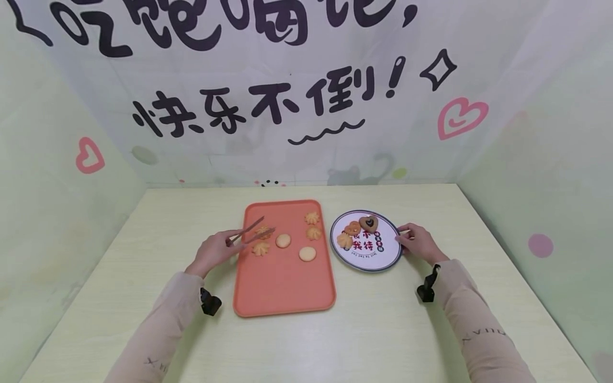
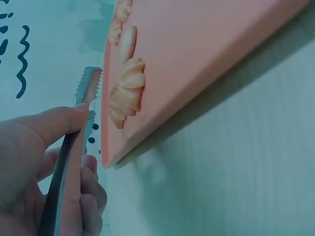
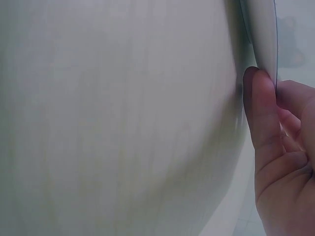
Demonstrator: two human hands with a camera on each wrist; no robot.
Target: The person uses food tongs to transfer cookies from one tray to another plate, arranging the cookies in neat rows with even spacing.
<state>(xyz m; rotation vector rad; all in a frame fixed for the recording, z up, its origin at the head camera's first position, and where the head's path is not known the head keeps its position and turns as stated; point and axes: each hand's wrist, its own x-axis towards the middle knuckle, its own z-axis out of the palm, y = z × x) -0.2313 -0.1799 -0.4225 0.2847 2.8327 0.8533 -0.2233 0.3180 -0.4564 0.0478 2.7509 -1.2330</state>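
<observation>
My left hand [image 1: 215,252] grips metal tongs [image 2: 60,184] with serrated tips, thumb on one arm. The spread tongs reach over the left edge of an orange-pink tray [image 1: 282,292], beside two flower-shaped cookies [image 1: 261,248]; whether they touch is unclear. Two round cookies [image 1: 307,254] lie mid-tray, and two more flower-shaped cookies [image 1: 313,233] lie at its right side. My right hand [image 1: 421,243] pinches the right rim of a white plate [image 1: 369,260] with a dark blue border. On that plate are a brown heart cookie [image 1: 369,223], a pretzel-shaped cookie [image 1: 353,229] and a flower-shaped cookie [image 1: 344,241].
Tray and plate stand side by side on a pale wooden table [image 1: 373,330], a narrow gap between them. Printed cloth walls [image 1: 297,159] enclose the table at the back and both sides.
</observation>
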